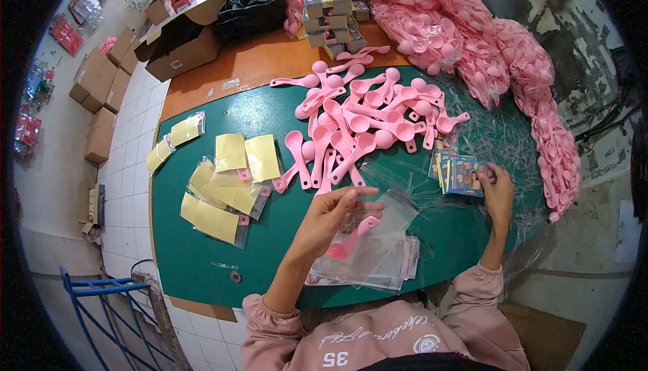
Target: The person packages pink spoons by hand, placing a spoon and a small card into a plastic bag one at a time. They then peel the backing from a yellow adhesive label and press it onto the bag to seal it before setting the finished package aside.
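My left hand (329,216) is over the front of the table, thumb and fingers closed on a clear plastic bag (361,217), whose edges are hard to make out. A pink measuring spoon (351,239) lies in or on that bag, just below the fingers. Beneath it is a stack of clear bags (385,263). On the right, my right hand (497,187) grips the edge of some printed cards (462,174) fanned on the table. A large heap of pink spoons (364,111) covers the table beyond both hands.
Bagged yellow cards with spoons (219,189) lie at the left of the green table (270,270). Big bags of pink spoons (472,40) and plastic scraps (503,141) line the right. Card bundles (331,16) and an open carton (182,47) stand at the back.
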